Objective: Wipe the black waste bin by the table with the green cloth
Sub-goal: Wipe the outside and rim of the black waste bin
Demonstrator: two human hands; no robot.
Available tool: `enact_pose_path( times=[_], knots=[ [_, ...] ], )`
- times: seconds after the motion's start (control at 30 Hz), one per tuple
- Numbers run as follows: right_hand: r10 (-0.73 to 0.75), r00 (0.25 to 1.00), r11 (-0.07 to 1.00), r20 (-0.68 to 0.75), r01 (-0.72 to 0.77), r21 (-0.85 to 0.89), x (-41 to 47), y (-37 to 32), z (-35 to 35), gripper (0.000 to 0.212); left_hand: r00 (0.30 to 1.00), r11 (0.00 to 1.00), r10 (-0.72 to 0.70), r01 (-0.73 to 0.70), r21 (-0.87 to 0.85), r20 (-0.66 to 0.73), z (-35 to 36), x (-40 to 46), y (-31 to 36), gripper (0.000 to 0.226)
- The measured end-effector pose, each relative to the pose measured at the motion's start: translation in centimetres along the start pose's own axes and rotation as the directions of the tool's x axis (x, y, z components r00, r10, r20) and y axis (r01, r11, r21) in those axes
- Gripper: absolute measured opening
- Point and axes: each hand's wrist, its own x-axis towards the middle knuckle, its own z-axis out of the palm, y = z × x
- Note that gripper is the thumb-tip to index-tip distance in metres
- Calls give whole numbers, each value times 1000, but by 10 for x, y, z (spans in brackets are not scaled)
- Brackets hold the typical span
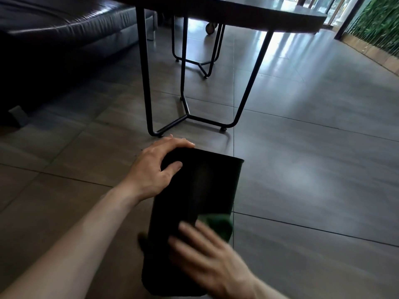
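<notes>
On the tiled floor just in front of the table's metal legs [185,108], the black waste bin [194,203] lies tipped, its long axis running from near the viewer away toward the table, one end pointing there. At that far end the left hand [157,169] grips the rim, fingers curled over it. Nearer, the right hand [207,253], blurred, presses the green cloth [218,225] flat-fingered against the bin's side.
</notes>
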Motion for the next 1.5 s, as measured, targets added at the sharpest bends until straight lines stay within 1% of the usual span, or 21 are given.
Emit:
enact_pose_path(
  times=[0.07,0.13,0.23,0.33,0.4,0.47,0.57,0.63,0.7,0.77,0.83,0.9,0.97,1.03,1.13,1.17,1.23,1.3,1.33,1.4,1.5],
  knots=[
    [-120,987,970,108,140,-199,-22,-19,2,43,1000,1000,-2,2,-4,17,0,-1,0,52],
    [-144,982,975,124,162,-151,-19,-8,-1,43,1000,1000,5,-5,-3,24,1,-2,0,51],
    [141,990,982,-8,-139,128,21,42,-21,36,999,1000,27,-27,11,20,2,0,0,48],
    [557,825,825,-94,-536,179,61,89,-34,43,998,998,54,-55,18,23,6,1,4,48],
    [599,794,799,-109,-582,149,71,90,-30,45,998,998,56,-56,29,2,8,2,5,48],
    [458,883,888,-105,-450,98,54,66,-18,43,999,999,24,-23,32,-25,5,3,3,48],
    [44,999,999,10,-44,0,3,10,-2,41,999,1000,-19,20,18,-34,-1,1,-1,49],
    [-182,965,968,187,210,-138,-17,-8,-4,53,1000,1000,-13,14,12,-10,-1,-1,1,50],
    [-260,946,942,194,293,-164,-15,1,-8,51,1000,1000,-3,3,3,12,2,0,3,50],
    [-141,987,989,76,144,-36,5,29,-19,36,1000,1000,-5,5,-9,17,4,1,3,49],
    [174,985,981,-20,-171,96,32,66,-29,36,1000,1000,11,-11,-13,22,3,2,2,47],
    [508,859,855,-62,-495,151,61,93,-37,41,999,1000,30,-29,-11,27,5,3,3,49],
    [633,770,771,-80,-617,157,76,98,-34,44,999,1000,31,-31,-3,13,7,4,3,52],
    [557,823,827,-106,-540,154,69,78,-25,39,1000,1000,7,-7,5,-2,6,4,2,53],
    [162,986,982,-44,-157,101,25,17,-4,33,999,999,-37,37,7,-13,-1,2,-1,52],
    [88,996,993,4,-88,78,13,-5,2,33,999,999,-46,46,10,-13,-4,0,-2,51],
    [128,990,990,57,-130,44,-2,-23,1,44,999,999,-41,41,9,8,-5,-2,0,50],
    [-61,993,998,97,63,-21,-7,-7,-2,41,999,999,-33,32,4,17,-6,-2,1,49],
    [-80,993,997,84,78,30,-1,10,-8,38,999,999,-33,33,4,16,-7,-2,1,49],
    [214,977,962,-1,-210,173,20,53,-21,37,1000,1000,-24,24,8,14,-9,-1,-1,49],
    [630,776,759,-38,-604,241,66,91,-31,46,1000,1000,1,-1,15,10,-9,-2,-2,47]
  ],
)
